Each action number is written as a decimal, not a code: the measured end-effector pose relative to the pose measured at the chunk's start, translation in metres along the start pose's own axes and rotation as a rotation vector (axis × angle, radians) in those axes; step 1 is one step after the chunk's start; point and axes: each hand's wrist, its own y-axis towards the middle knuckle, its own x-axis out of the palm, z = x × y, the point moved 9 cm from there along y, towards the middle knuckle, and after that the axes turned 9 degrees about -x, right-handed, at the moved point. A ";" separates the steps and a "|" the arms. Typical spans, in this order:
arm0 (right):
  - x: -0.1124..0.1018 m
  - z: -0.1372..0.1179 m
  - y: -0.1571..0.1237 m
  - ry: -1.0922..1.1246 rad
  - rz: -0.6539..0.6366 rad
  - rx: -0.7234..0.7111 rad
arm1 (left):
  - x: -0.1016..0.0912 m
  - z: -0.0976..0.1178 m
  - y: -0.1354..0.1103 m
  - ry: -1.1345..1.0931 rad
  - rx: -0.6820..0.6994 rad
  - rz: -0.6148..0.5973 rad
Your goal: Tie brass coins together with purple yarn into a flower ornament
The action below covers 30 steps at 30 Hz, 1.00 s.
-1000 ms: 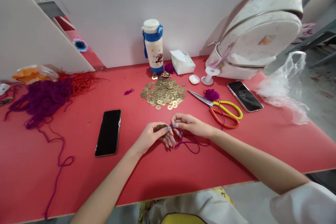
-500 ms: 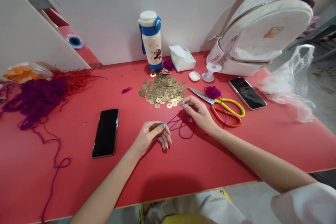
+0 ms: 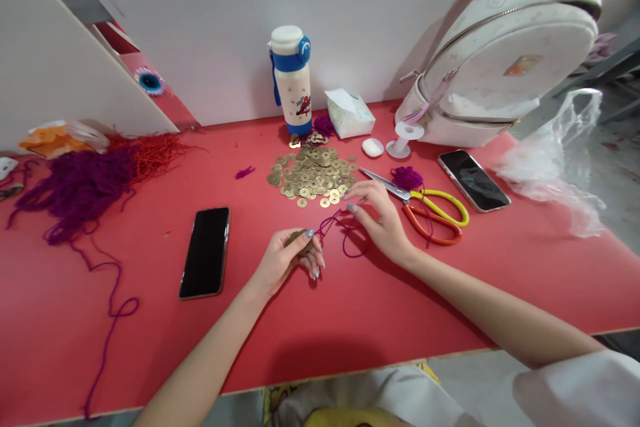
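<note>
My left hand [image 3: 290, 255] is closed in a pinch on a small stack of brass coins [image 3: 301, 239] just above the red table [image 3: 350, 320]. A purple cord [image 3: 345, 240] runs from those coins in a loop to my right hand [image 3: 381, 217]. That hand's fingers rest on the cord, slightly spread, with the index fingertip near the edge of the coin pile [image 3: 313, 175]. Right of this hand lie scissors [image 3: 425, 208] with yellow and orange handles.
A black phone [image 3: 205, 251] lies left of my hands, a second phone [image 3: 473, 179] at the right. At the back stand a bottle [image 3: 291, 80], tissue pack [image 3: 350, 114], empty spool [image 3: 404, 139] and white backpack [image 3: 500, 67]. Purple and red yarn [image 3: 80, 180] lies far left, a plastic bag [image 3: 550, 160] far right.
My right hand has left my left hand and moved up and right toward the coin pile, drawing the purple cord out. My left hand has kept its hold on the coins.
</note>
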 end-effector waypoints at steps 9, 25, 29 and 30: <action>0.040 -0.023 -0.018 0.017 -0.289 -0.078 | 0.006 0.001 -0.001 0.076 0.006 -0.019; 0.024 -0.021 -0.014 0.020 -0.107 -0.105 | 0.012 -0.003 -0.004 0.065 0.014 -0.078; 0.028 -0.035 -0.018 -0.050 -0.165 -0.199 | 0.011 -0.002 -0.004 0.060 0.021 -0.062; 0.027 -0.037 -0.018 -0.046 -0.159 -0.207 | 0.011 -0.001 -0.004 0.059 0.022 -0.061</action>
